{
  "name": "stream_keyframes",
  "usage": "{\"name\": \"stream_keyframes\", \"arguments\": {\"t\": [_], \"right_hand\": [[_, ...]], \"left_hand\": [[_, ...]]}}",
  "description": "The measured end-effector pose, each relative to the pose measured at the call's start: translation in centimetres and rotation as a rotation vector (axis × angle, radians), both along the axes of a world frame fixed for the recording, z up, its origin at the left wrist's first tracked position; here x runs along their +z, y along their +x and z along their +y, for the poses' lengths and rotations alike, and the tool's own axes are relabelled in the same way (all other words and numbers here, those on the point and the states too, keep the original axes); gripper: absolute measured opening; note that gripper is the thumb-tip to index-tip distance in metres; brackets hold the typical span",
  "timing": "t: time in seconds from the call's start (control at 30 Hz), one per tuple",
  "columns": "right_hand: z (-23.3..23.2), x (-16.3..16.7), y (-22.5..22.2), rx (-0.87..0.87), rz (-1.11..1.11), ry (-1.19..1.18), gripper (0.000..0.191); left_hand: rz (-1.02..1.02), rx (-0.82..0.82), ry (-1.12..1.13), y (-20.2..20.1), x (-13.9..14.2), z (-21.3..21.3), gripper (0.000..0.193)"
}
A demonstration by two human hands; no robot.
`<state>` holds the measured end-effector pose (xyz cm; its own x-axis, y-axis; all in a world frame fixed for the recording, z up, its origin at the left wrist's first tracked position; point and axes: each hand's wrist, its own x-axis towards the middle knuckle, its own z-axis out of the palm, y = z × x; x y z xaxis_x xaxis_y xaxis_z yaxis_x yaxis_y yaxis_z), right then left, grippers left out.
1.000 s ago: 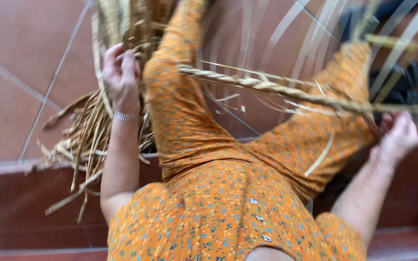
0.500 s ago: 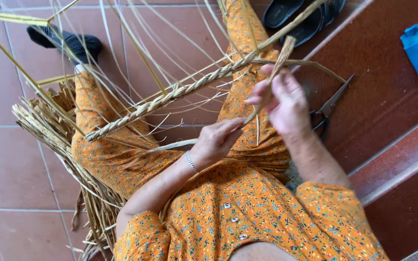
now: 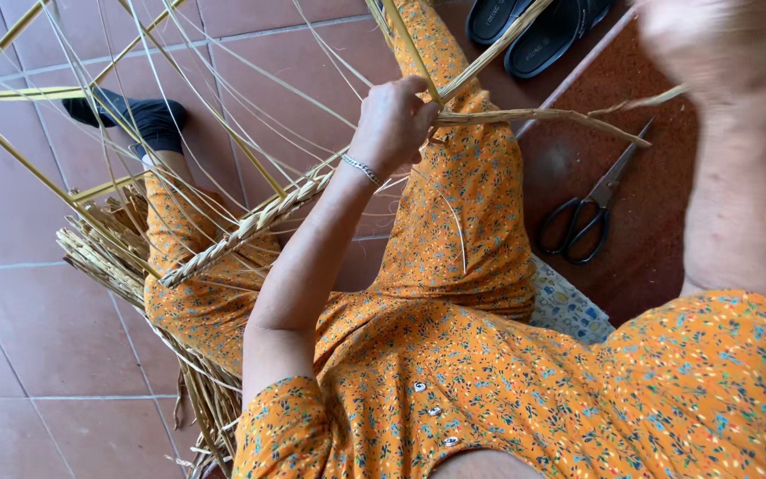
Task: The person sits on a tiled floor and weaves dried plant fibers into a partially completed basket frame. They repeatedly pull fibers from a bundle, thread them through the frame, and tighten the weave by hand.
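A floor of large reddish-brown square tiles (image 3: 37, 328) fills the left of the scene, and a darker red step surface (image 3: 640, 231) lies to the right. The person sits in an orange dress with a small flower print (image 3: 507, 390), both legs stretched away toward the far side. Under the left leg, on the tiles, lies a loose heap of pale dry straw strips (image 3: 104, 253). Across the lap runs a long flat braid plaited of pale straw (image 3: 250, 226), slanting from the near left up toward the far middle, with many thin loose strands fanning out of it toward the far left.

The left hand (image 3: 394, 124), with a thin silver bracelet at the wrist, is closed around the working end of the braid, fingers curled and pressed on the strands above the right thigh. The right hand (image 3: 711, 40) is raised at the far right and blurred; a straw strand leads toward it, but whether it pinches that strand cannot be told.

A pair of black sandals (image 3: 538, 27) sits at the far edge. Black-handled steel scissors (image 3: 596, 208) lie on the red step, just right of the right leg, blades pointing far. A black sock (image 3: 135, 115) covers the left foot.
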<state>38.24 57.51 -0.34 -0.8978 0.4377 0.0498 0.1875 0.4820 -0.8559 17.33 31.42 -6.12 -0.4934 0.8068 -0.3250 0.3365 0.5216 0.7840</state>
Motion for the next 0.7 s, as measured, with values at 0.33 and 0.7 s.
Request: {"name": "stream_keyframes", "arguments": {"t": [0.33, 0.7], "right_hand": [[-3.5, -10.1, -7.7, 0.357, -0.069, 0.428, 0.01], [-3.9, -9.9, -10.7, 0.551, -0.549, 0.075, 0.021]], "left_hand": [[-0.375, 0.188, -0.093, -1.1, 0.5, 1.2, 0.041], [-0.566, 0.167, -0.017, -1.6, -1.5, 0.4, 0.018]]}}
